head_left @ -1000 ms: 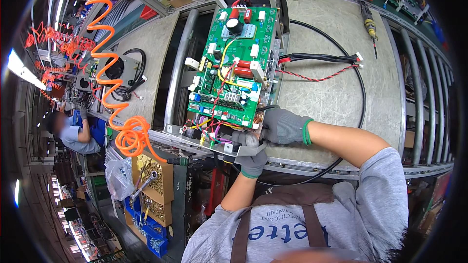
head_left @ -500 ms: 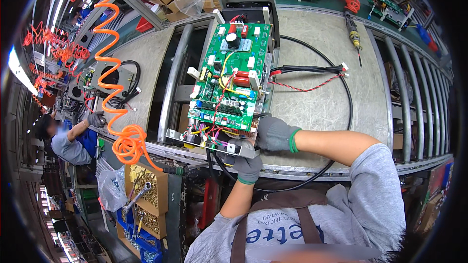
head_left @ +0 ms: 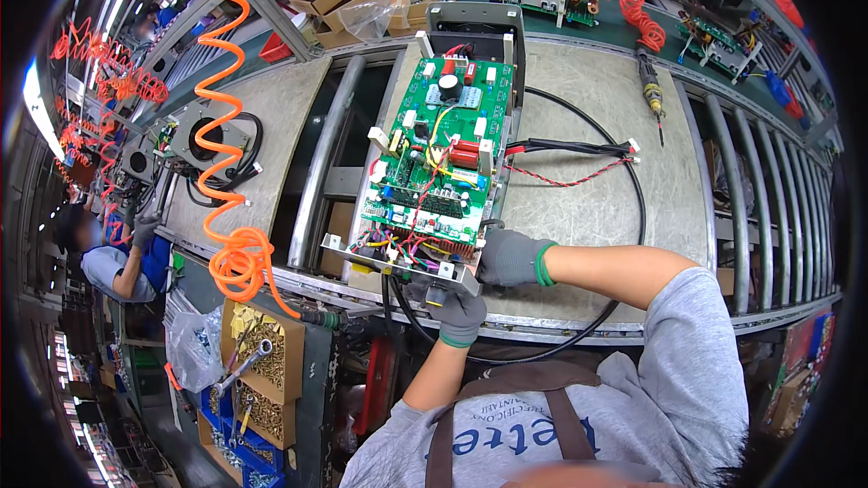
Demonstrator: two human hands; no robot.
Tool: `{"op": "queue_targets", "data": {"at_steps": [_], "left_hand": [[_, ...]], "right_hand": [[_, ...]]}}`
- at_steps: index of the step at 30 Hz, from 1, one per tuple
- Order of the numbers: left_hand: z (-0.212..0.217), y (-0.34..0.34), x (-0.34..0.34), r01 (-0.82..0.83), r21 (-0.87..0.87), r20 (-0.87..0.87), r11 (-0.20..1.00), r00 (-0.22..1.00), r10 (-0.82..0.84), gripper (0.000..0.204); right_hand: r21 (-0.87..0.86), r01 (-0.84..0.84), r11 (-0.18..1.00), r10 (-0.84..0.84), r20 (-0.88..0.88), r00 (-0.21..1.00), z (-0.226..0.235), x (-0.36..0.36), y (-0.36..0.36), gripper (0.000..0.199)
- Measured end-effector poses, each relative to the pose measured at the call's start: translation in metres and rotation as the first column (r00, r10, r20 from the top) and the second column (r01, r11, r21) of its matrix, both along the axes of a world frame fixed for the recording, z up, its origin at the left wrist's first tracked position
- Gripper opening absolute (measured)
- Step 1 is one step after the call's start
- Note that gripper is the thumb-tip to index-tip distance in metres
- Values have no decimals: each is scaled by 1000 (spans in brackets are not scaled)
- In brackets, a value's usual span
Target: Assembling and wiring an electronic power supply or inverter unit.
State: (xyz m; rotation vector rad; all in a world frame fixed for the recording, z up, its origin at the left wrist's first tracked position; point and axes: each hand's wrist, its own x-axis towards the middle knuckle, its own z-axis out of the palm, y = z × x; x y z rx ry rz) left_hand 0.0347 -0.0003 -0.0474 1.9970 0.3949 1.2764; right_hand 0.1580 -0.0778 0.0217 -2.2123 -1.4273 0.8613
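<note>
Unit (head_left: 425,167) with green board (head_left: 466,126) stands on the bench (head_left: 579,63), before the person. The left hand (head_left: 459,314) is at the lower edge of its front panel (head_left: 398,264); the fingers are bent, but I cannot tell what they grip. The right hand (head_left: 511,258) is at the near right corner, its fingertips hidden, so their state I cannot tell.

Relative to the green circuit board (head_left: 466,124), the left grip (head_left: 459,314) is at its near end, the right grip (head_left: 512,258) by its near-right corner, an orange coiled hose (head_left: 240,264) leftward.
</note>
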Motion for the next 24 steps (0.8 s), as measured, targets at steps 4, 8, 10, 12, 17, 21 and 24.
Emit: {"op": "queue_targets", "data": {"at_steps": [4, 8, 10, 12, 17, 21, 24], "left_hand": [[-8, 3, 1, -6, -11, 49, 1000, 999, 7, 26], [-50, 13, -18, 158, -135, -151, 978, 972, -178, 54], [-8, 6, -3, -70, 111, -67, 991, 995, 78, 30], [-12, 7, -4, -68, 148, -75, 987, 994, 80, 30], [10, 5, 1, -67, 150, -8, 986, 998, 69, 21], [26, 3, 2, 24, 138, -20, 990, 1000, -22, 25], [31, 3, 2, 46, 156, -65, 987, 997, -37, 27]], "right_hand": [[-17, 62, 998, -62, 12, 998, 11, -4, -3, 42], [39, 67, 997, -64, -76, 995, 24, -5, -8, 45], [77, 49, 996, -41, -109, 993, 24, -2, -13, 45], [70, -39, 997, 45, -81, 996, 22, -1, -14, 40], [222, 128, 967, -111, -84, 990, -1, -23, -30, 34], [347, 301, 888, -290, -83, 953, -9, -45, -39, 33], [362, 318, 876, -318, -63, 946, -18, -57, -46, 30]]}}
